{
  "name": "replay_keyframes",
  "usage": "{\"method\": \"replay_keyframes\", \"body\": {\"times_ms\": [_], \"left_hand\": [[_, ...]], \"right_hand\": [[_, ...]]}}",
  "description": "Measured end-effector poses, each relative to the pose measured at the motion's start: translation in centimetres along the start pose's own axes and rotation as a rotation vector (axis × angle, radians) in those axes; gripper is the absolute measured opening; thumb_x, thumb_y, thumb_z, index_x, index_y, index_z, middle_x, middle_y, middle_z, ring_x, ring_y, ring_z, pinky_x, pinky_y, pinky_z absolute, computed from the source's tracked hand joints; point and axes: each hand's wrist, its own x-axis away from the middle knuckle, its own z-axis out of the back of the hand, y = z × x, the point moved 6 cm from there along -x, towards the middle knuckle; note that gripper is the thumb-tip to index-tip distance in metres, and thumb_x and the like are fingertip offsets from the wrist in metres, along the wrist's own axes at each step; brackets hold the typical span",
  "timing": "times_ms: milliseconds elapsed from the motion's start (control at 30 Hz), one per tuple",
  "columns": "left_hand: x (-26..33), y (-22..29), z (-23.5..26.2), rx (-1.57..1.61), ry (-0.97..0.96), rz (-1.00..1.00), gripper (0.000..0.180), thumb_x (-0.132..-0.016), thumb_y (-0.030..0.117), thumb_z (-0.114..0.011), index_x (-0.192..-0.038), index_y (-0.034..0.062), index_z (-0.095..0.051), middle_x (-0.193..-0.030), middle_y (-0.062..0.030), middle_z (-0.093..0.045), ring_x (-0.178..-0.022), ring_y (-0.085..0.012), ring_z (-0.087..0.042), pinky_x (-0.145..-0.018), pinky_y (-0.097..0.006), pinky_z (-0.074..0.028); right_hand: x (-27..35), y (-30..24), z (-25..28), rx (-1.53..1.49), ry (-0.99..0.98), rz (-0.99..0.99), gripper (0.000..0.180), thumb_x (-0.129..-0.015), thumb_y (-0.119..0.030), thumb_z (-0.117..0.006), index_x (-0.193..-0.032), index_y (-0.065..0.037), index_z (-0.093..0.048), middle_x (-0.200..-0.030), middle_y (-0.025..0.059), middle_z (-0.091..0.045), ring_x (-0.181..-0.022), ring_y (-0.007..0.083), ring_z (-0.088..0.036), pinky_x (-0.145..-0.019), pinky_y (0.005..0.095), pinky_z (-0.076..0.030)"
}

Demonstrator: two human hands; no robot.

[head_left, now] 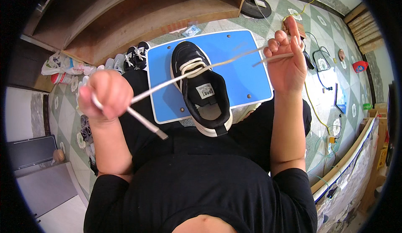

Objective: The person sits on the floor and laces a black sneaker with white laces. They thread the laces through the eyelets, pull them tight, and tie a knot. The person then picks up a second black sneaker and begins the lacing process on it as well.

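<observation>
A large wooden shelf unit fills the top of the view, standing on a green and white tiled floor. Below it, a blue board rests across the person's lap, which is clothed in black. On the board lies a black shoe with a white sole, its toe pointing away from the person and its heel hanging over the near edge of the board. A white lace is threaded through the front eyelets of the shoe, and its two ends stretch out taut to either side.

The left hand is closed in a fist around one end of the lace, with the tip of that end sticking out below the fist toward the lap. The right hand is raised beside the right edge of the board, its fingers pinched on the other end of the lace, the index finger pointing upward.

To the left of the board, several pairs of black and white shoes stand in a row on the floor. Cables trail across the tiles on the right.
</observation>
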Motion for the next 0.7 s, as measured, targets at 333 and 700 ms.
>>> {"method": "replay_keyframes", "body": {"times_ms": [333,700], "left_hand": [[-3.4,-8.5,-2.3,-0.886,0.243,0.395,0.01,-0.085,0.012,-0.065,-0.086,0.0017,-0.065,-0.075,-0.0016,-0.056,-0.064,-0.0078,-0.05,-0.058,-0.021,-0.041],[-6.2,-10.3,-2.2,-1.136,0.309,0.149,0.011,-0.081,0.011,-0.067,-0.08,0.0006,-0.064,-0.067,-0.009,-0.054,-0.062,-0.0219,-0.053,-0.057,-0.032,-0.041]], "right_hand": [[1.2,3.5,-2.3,-0.24,-0.094,-0.175,0.045,-0.1,-0.042,-0.031,-0.124,-0.009,-0.049,-0.078,0.0064,-0.054,-0.066,0.0171,-0.049,-0.059,0.0296,-0.041],[2.3,4.8,-4.9,0.519,-0.259,-0.148,0.036,-0.092,-0.027,-0.056,-0.118,-0.003,-0.052,-0.086,0.0052,-0.058,-0.081,0.0102,-0.051,-0.073,0.0254,-0.041]]}}
